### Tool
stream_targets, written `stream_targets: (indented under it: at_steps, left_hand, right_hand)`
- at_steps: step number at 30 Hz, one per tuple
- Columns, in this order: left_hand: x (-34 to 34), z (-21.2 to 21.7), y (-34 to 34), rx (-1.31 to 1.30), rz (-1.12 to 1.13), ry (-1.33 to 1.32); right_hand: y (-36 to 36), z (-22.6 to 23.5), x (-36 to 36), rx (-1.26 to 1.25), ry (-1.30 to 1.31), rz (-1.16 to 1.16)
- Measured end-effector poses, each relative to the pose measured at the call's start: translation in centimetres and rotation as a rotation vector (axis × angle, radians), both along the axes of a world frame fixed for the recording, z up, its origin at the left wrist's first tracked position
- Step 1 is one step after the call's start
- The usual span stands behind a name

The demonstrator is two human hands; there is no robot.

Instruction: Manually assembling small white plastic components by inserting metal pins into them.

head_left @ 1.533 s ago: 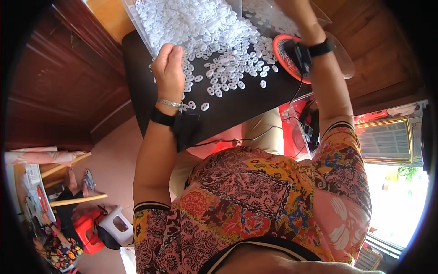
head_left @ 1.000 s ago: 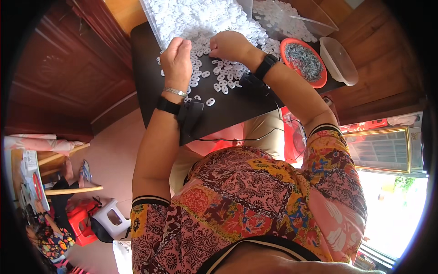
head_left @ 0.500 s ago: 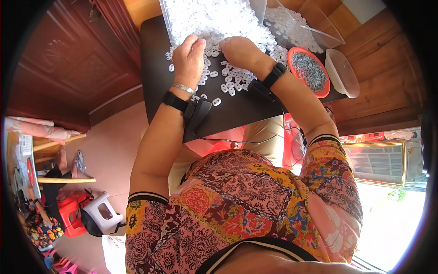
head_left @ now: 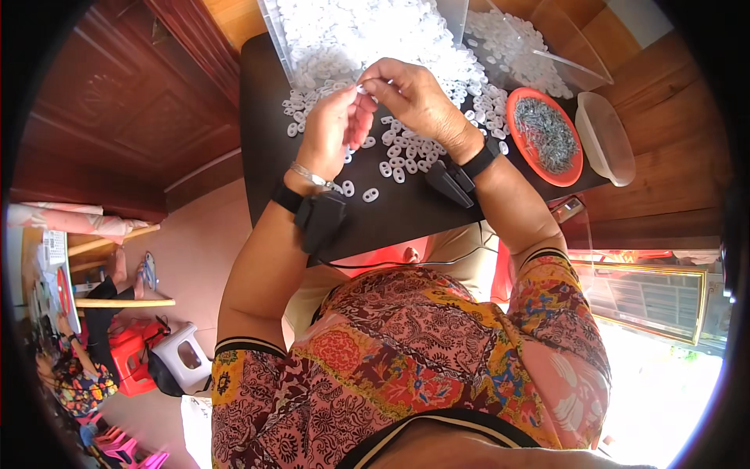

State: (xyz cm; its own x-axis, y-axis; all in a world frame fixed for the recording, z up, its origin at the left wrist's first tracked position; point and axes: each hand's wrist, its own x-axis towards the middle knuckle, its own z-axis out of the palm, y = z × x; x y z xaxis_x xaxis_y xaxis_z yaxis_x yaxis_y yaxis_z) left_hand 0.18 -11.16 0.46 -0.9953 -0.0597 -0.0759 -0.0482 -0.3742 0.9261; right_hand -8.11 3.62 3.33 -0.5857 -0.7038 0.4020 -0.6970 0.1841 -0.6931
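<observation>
Over the black table, my left hand and my right hand meet at their fingertips. Pinched between them is a small white plastic piece, partly covered by the fingers. Its kind seems to match the oval, two-holed white pieces scattered below and beside my hands. Behind my fingers, a clear plastic bin lies heaped with such pieces, which spill onto the tabletop. To the right of my right wrist, an orange-red plate holds a pile of thin metal pins.
A clear shallow tub leans beside the plate. Behind it, a transparent container sits near more white pieces. Black devices are strapped to both wrists, and a cable crosses my lap. Stools and another person are at lower left.
My hands were apart at the heap; now they have come together, fingertips touching around a white piece. The right hand has turned and moved left. The view has shifted slightly.
</observation>
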Motion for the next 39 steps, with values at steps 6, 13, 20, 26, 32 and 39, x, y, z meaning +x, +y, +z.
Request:
stream_targets:
  at_steps: [6, 13, 20, 26, 32, 39]
  left_hand:
    - [1.1, 0.6, -0.1, 0.387, -0.120, -0.100]
    - [1.6, 1.6, 0.4, 0.152, -0.013, 0.001]
    - [1.8, 2.0, 0.9, -0.113, 0.146, 0.110]
    - [1.9, 1.9, 0.9, -0.164, 0.165, 0.116]
    - [1.8, 1.7, 0.8, -0.168, 0.163, 0.113]
    - [1.7, 1.6, 0.8, -0.178, 0.161, 0.136]
  right_hand:
    - [0.4, -0.3, -0.2, -0.093, 0.122, 0.169]
    - [0.5, 0.3, 0.6, -0.225, -0.235, 0.235]
    - [0.4, -0.5, 0.6, -0.226, -0.380, 0.238]
    - [0.3, -0.4, 0.9, -0.219, -0.369, 0.220]
    - [0.3, -0.2, 1.0, -0.197, -0.285, 0.173]
    - [0.5, 0.2, 1.3, -0.137, -0.239, 0.093]
